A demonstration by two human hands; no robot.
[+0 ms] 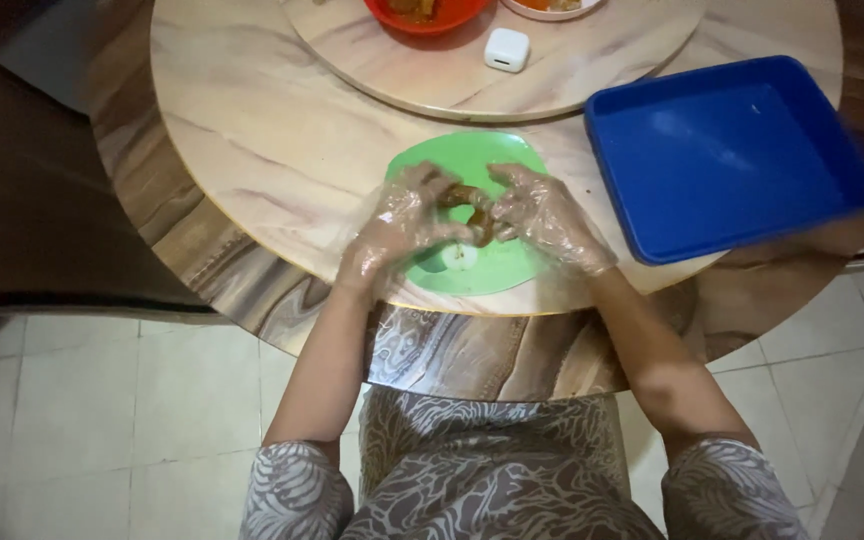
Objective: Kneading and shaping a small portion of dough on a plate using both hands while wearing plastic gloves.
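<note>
Fingers of left hand (399, 226) and right hand (544, 215) clamped on brown food (471, 205) | green plate (492, 268) beneath | blue tray (727, 150) just right

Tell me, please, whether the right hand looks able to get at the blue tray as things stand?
Probably yes. The blue tray lies open on the table beside the right hand, with nothing between them; but that hand, like the left hand, is gripping the brown food over the green plate.
</note>
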